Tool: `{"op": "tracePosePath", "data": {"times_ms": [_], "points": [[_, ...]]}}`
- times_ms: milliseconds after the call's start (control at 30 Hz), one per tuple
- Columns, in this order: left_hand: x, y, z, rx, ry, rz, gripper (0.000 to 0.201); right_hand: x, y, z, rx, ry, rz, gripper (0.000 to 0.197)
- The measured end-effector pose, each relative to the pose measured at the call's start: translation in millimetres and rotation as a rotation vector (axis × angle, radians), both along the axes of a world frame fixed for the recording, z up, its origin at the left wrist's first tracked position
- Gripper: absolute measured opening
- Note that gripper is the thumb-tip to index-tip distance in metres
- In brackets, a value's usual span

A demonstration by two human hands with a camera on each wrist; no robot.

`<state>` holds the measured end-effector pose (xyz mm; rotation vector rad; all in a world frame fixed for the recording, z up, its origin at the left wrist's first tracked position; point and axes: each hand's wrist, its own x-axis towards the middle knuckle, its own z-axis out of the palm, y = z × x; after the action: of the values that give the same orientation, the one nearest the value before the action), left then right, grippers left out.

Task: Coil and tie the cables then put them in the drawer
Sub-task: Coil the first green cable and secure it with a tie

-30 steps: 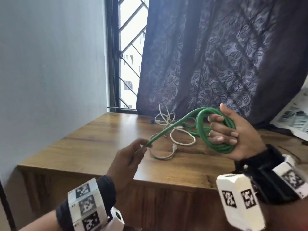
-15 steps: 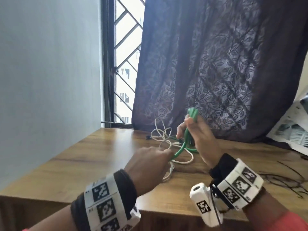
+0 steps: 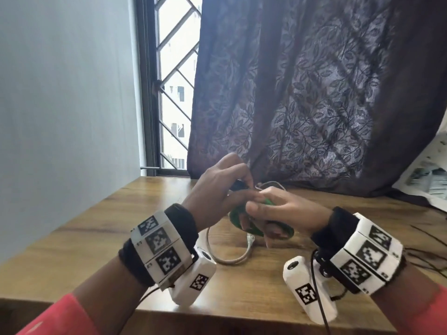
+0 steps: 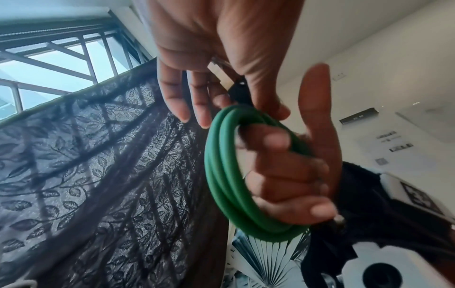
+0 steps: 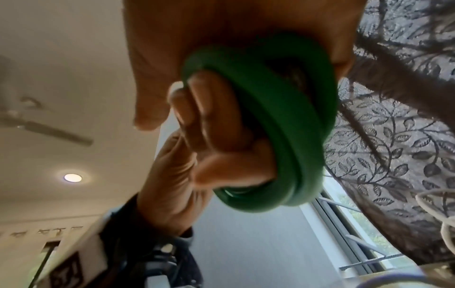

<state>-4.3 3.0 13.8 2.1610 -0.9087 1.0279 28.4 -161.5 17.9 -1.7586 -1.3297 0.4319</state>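
A green cable (image 3: 234, 217) is wound into a small coil, held above the wooden table (image 3: 101, 238). My right hand (image 3: 271, 226) grips it, with the fingers (image 5: 216, 140) curled through the green coil (image 5: 302, 136). My left hand (image 3: 242, 187) is just above it and pinches a small black tie (image 3: 239, 185) at the coil's top. The left wrist view shows that black tie (image 4: 240, 93) between my left fingers (image 4: 197, 101), above the green coil (image 4: 221, 165). A white cable (image 3: 232, 259) lies loose on the table under my hands.
A dark leaf-patterned curtain (image 3: 314, 93) hangs behind the table, with a barred window (image 3: 174, 81) to its left. A newspaper (image 3: 430, 184) lies at the back right. Thin black wires (image 3: 425, 252) run over the table's right side. The front edge is under my wrists.
My hands have come together and lower over the table. The green cable's loose tail is now wound into the coil. My left hand has moved from the tail to the black tie.
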Motion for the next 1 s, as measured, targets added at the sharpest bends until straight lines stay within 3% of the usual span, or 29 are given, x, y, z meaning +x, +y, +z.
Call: {"op": "tracePosePath", "data": {"times_ms": [100, 233, 300, 433, 500, 567, 633, 800, 1000], "points": [[0.9, -3.8, -7.7, -0.052, 0.034, -0.027, 0.023, -4.1, -1.5, -7.5, 0.082, 0.156, -0.005, 0.059], [0.5, -8.5, -16.6, -0.285, 0.242, -0.032, 0.022, -14.9, -3.1, -13.7, 0.191, 0.375, -0.040, 0.049], [-1.9, -11.0, -18.6, -0.322, 0.172, 0.021, 0.026, -19.5, -3.4, -12.5, 0.234, 0.449, -0.057, 0.053], [-23.9, -16.7, -14.9, -0.213, -0.089, 0.118, 0.024, -27.0, -5.1, -6.4, 0.258, 0.490, -0.089, 0.061], [-33.8, -15.5, -14.1, -0.143, -0.053, 0.076, 0.037, -28.7, -7.3, -3.5, 0.275, 0.511, -0.108, 0.064], [-39.7, -11.1, -15.6, -0.026, 0.014, 0.066, 0.057, -29.2, -10.7, -1.8, 0.282, 0.521, -0.088, 0.066], [-42.8, -7.2, -18.6, 0.081, 0.026, 0.075, 0.064, -30.1, -13.5, -2.5, 0.272, 0.518, -0.057, 0.067], [-53.7, -10.1, -17.5, 0.041, -0.041, 0.173, 0.047, -38.1, -12.1, -4.6, 0.272, 0.398, -0.067, 0.067], [-61.6, -19.7, -25.5, -0.142, -0.012, 0.193, 0.034, -47.4, -11.0, -6.2, 0.384, 0.190, -0.327, 0.054]]}}
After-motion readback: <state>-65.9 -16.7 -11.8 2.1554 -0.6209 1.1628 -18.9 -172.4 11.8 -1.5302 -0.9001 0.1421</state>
